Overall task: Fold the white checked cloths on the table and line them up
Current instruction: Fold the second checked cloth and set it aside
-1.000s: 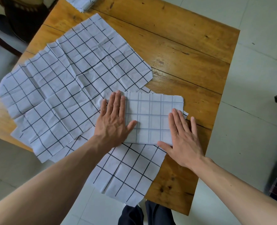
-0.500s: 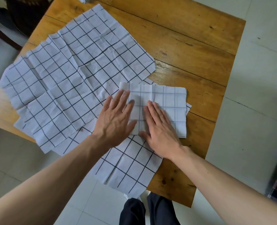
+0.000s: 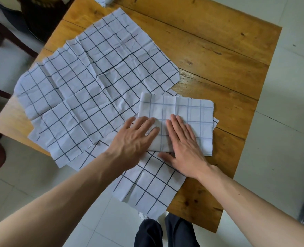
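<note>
Folded white checked cloth (image 3: 186,111) on flat unfolded checked cloths (image 3: 94,97), wooden table (image 3: 219,56), left hand (image 3: 135,138) and right hand (image 3: 185,147) pressing it, fingers straight and flat

On the desk (image 3: 219,50), the folded cloth (image 3: 192,111) lies atop spread cloths (image 3: 97,82), right of them; both hands rest on it.

A folded cloth (image 3: 104,0) at the table's far edge is cut off by the top of the picture.
</note>
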Available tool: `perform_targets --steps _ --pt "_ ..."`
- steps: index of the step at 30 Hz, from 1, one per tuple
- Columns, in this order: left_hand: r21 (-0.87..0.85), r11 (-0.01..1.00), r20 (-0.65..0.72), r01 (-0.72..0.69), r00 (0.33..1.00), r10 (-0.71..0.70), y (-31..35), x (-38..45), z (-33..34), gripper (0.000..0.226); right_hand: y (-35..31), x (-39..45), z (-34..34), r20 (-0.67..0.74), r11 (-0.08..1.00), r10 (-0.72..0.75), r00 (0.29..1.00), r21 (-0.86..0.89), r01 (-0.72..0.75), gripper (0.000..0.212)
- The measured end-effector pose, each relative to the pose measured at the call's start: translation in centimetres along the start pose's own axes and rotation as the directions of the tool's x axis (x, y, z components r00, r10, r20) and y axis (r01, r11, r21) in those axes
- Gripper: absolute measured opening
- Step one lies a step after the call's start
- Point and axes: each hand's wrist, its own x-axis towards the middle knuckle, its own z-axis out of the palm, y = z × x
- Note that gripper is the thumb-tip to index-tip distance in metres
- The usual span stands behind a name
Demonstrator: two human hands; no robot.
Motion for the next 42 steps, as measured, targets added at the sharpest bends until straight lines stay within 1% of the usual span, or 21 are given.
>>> perform_targets --steps 2,4,6,7,8,9,11,13,15,16,17,18,20,24,28,31,33,35,37,39,42 --pt "0.012 1.000 -0.044 0.008 0.999 -0.008 0.2 0.0 0.3 0.082 0.0 -0.1 0.0 -0.010 1.000 -0.005 1.000 0.016 0.005 0.104" --pt "-0.036 0.999 -0.175 0.022 0.984 -0.027 0.2 -0.3 0.9 0.068 0.0 -0.1 0.1 -0.024 0.999 -0.006 1.000 0.044 0.007 0.104" --pt "-0.157 0.983 -0.335 0.100 0.931 -0.148 0.4 -0.7 1.2 0.060 0.0 -0.1 0.2 -0.041 0.998 -0.004 0.999 0.063 0.007 0.104" --pt "-0.269 0.946 -0.359 0.183 0.892 -0.275 0.8 -0.9 1.0 0.064 0.1 -0.1 0.3 -0.051 0.998 -0.002 0.999 0.064 0.005 0.104" --pt "-0.410 0.868 -0.326 0.281 0.843 -0.427 1.2 -1.0 0.6 0.070 0.1 -0.1 0.3 -0.058 0.998 0.001 0.998 0.062 0.003 0.103" --pt "-0.554 0.748 -0.241 0.365 0.790 -0.564 1.7 -1.1 0.1 0.075 0.0 -0.2 0.5 -0.066 0.998 0.004 0.998 0.055 0.000 0.100" --pt "-0.760 0.458 -0.011 0.462 0.695 -0.719 2.5 -1.0 -1.0 0.078 -0.1 -0.4 0.9 -0.097 0.999 0.014 0.995 0.036 -0.011 0.090" --pt "-0.869 0.204 0.169 0.451 0.657 -0.734 3.1 -0.7 -1.2 0.076 -0.5 -0.4 1.3 -0.135 0.999 0.042 0.990 0.012 -0.041 0.079" --pt "-0.911 -0.036 0.317 0.411 0.641 -0.699 3.4 -0.3 -1.2 0.071 -1.0 -0.3 1.4 -0.139 0.997 0.080 0.987 0.006 -0.080 0.069" --pt "-0.913 -0.122 0.361 0.389 0.633 -0.684 3.7 -0.1 -1.4 0.070 -1.2 -0.3 1.4 -0.137 0.996 0.093 0.986 0.008 -0.093 0.067" --pt "-0.915 -0.176 0.381 0.364 0.627 -0.680 3.9 0.1 -1.8 0.069 -1.4 -0.4 1.4 -0.149 0.995 0.098 0.984 0.005 -0.098 0.066" --pt "-0.921 -0.194 0.373 0.338 0.625 -0.686 4.2 0.3 -2.1 0.065 -1.6 -0.5 1.3 -0.171 0.995 0.096 0.981 -0.004 -0.098 0.066" --pt "-0.938 -0.170 0.326 0.301 0.608 -0.724 4.8 0.7 -2.9 0.049 -1.7 -0.7 1.3 -0.199 0.995 0.089 0.976 -0.016 -0.094 0.065" --pt "-0.910 0.002 0.247 0.414 0.546 -0.800 5.4 1.4 -3.3 0.018 -2.5 -0.6 1.1 -0.164 0.994 0.108 0.980 0.029 -0.105 0.067" --pt "-0.912 0.161 0.093 0.378 0.572 -0.815 4.9 1.0 -3.8 0.005 -3.1 -0.9 -0.2 -0.111 0.968 0.062 0.992 0.250 -0.033 0.074" --pt "-0.889 0.331 -0.070 0.317 0.620 -0.782 3.9 0.5 -5.1 0.009 -2.9 -1.4 -2.8 -0.247 0.928 0.036 0.968 0.367 0.060 0.068" --pt "-0.849 0.464 -0.211 0.252 0.643 -0.736 3.0 0.2 -6.3 0.013 -2.5 -1.3 -5.4 -0.357 0.911 0.043 0.933 0.397 0.110 0.061" --pt "-0.801 0.568 -0.327 0.189 0.656 -0.680 2.0 -0.1 -7.8 0.010 -2.2 -0.8 -8.4 -0.493 0.921 0.025 0.870 0.351 0.172 0.066" --pt "-0.738 0.661 -0.426 0.137 0.665 -0.613 1.2 -0.3 -9.5 0.009 -2.1 0.0 -11.6 -0.609 0.949 -0.032 0.792 0.229 0.215 0.074" --pt "-0.646 0.759 -0.532 0.084 0.664 -0.526 0.5 -0.5 -11.2 0.009 -2.2 0.7 -14.5 -0.662 0.974 -0.100 0.743 0.086 0.208 0.076" --pt "-0.446 0.895 -0.692 0.025 0.624 -0.363 -0.1 -0.8 -13.5 0.010 -1.7 1.5 -17.6 -0.705 0.987 -0.149 0.694 -0.060 0.151 0.056"
